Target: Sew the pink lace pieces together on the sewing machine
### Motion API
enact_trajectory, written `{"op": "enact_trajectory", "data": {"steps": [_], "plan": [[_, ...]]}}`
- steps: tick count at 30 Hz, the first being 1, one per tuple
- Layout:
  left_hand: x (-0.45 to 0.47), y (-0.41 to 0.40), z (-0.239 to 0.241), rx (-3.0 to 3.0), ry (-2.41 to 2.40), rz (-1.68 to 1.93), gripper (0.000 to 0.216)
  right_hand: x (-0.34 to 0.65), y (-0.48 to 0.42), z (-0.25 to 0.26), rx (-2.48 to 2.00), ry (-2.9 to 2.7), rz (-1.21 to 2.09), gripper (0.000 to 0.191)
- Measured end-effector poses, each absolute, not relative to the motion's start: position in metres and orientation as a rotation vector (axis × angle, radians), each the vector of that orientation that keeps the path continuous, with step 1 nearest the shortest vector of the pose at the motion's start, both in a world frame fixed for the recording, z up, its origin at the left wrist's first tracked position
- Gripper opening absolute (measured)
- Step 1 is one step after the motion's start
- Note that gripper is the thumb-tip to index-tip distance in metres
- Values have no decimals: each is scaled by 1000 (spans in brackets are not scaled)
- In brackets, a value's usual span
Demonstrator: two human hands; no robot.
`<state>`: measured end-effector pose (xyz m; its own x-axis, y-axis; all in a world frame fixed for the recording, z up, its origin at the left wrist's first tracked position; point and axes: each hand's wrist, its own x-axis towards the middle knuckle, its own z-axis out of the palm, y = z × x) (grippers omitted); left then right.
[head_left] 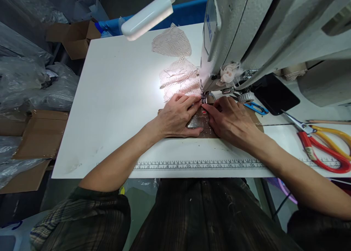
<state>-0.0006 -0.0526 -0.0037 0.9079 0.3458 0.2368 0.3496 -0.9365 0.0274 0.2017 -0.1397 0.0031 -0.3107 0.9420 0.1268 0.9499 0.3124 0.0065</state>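
Nearest me, a printed ruler strip (200, 166) is running along the near edge of the white table (115, 97). Just beyond it I am pressing both hands flat on a brown fabric piece (197, 124). My left hand (177, 116) is lying palm down on its left part, fingers together, fingertips pointing right toward the presser foot (206, 98). My right hand (230, 120) is covering the right part, fingers extended, almost touching the left fingertips. Neither hand is clamping anything. Red-and-yellow scissors (326, 145) are lying well to the right. Farther off, pink lace pieces (177, 61) are lying beyond the foot, beside the sewing machine (260, 28), under the lamp (148, 17).
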Motion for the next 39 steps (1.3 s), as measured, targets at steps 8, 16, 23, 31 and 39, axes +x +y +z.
{"op": "enact_trajectory", "data": {"steps": [8,16,23,31,39], "plan": [[-2,-51,-6,-3131,-642,-422,72,212,-144,-3,-1669,-2317,-57,33],[-4,-45,-4,-3175,-643,-399,71,231,-136,-8,-1745,-2114,180,31],[-2,-46,-8,-3152,-659,-479,63,254,-114,11,-1629,-2090,660,47],[-1,-48,-11,-3140,-651,-549,59,245,-108,1,-1850,-1900,460,68],[-2,-47,-13,-3144,-649,-565,60,239,-107,4,-1989,-1820,472,75]]}}
